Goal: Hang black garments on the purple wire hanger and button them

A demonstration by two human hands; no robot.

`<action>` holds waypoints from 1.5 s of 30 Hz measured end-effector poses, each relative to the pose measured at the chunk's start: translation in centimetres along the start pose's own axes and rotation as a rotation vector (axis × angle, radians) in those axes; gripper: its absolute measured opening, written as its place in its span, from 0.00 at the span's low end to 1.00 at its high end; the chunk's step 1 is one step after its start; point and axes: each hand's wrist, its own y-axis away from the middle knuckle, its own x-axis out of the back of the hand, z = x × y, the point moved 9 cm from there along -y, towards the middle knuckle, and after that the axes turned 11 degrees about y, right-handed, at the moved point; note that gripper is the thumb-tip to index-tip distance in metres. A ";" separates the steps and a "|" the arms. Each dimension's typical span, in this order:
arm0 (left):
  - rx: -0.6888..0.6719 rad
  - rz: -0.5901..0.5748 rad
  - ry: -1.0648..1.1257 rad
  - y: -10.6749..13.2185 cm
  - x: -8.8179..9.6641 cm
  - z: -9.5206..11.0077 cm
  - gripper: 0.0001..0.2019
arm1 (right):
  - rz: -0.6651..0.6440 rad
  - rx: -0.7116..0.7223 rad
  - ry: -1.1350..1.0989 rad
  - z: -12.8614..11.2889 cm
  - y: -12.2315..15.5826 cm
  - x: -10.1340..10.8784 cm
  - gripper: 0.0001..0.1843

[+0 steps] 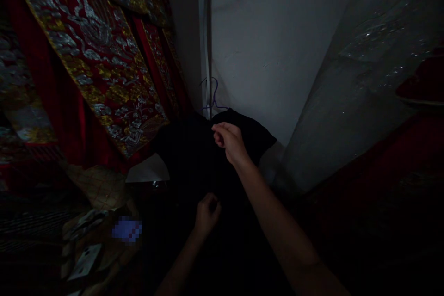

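A black short-sleeved garment [192, 159] hangs in the middle of the view, its shoulders spread on a blue-purple hanger [217, 87] whose hook curves up beside a pale narrow vertical strip [204, 32]; what bears the hook is too dim to tell. Both hands are in front of the garment. The right hand [229, 141] is near the neckline, just below the hanger, its fingers curled in and the thumb drawn close to the forefinger — whether a bit of black cloth is caught between them, I cannot tell. The left hand [208, 215] sits lower, its fingers loosely bent with a small dark gap by the thumb, and again any hold on the cloth is lost in the dark. Behind rises a plain grey-white wall [270, 32]. To the left hangs red cloth thick with gold and silver embroidery [93, 41]; below it are a beige checked cloth [100, 185], a blurred-out blue patch [127, 230] and a pale flat object [85, 261]. On the right, shiny clear plastic sheeting [329, 111] slopes down, with red material [426, 85] near it.
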 end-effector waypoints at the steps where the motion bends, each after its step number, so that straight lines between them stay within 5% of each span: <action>1: 0.019 -0.100 0.022 -0.9 0.1 0.9 0.04 | 0.002 0.016 0.007 0.2 0.4 0.0 0.11; 3: 0.005 -0.363 0.082 -2.7 0.0 4.2 0.06 | 0.010 0.031 0.035 0.7 1.3 0.2 0.12; 4: -0.054 -0.350 0.101 -3.9 1.4 6.6 0.07 | 0.011 0.034 0.050 1.0 1.6 0.5 0.13; 9: -0.406 0.172 0.095 -9.6 10.6 18.9 0.10 | -0.029 0.158 0.147 -0.8 2.5 1.5 0.13; 13: -0.569 0.136 -0.050 -12.1 10.8 24.1 0.08 | -0.030 0.299 0.271 -3.5 3.1 1.9 0.13; 16: -0.620 0.085 -0.201 -12.6 9.7 25.2 0.04 | 0.053 0.350 0.395 -4.0 3.2 2.8 0.13; 19: -0.642 0.071 -0.297 -12.4 9.1 25.4 0.05 | 0.081 0.322 0.419 -2.1 2.7 3.2 0.13; 24: -0.648 0.230 -0.275 -11.3 11.3 27.6 0.06 | 0.128 0.170 0.450 3.7 2.2 4.1 0.09; 26: -0.635 0.196 -0.280 -11.3 11.5 28.4 0.06 | 0.108 0.133 0.397 4.8 2.5 4.2 0.07; 35: -0.614 0.065 -0.274 -11.9 10.7 26.3 0.07 | -0.086 0.281 0.286 -2.0 2.6 1.7 0.19; 45: -0.645 0.062 -0.298 -11.9 10.4 26.3 0.07 | -0.062 0.317 0.344 -1.7 2.0 1.8 0.16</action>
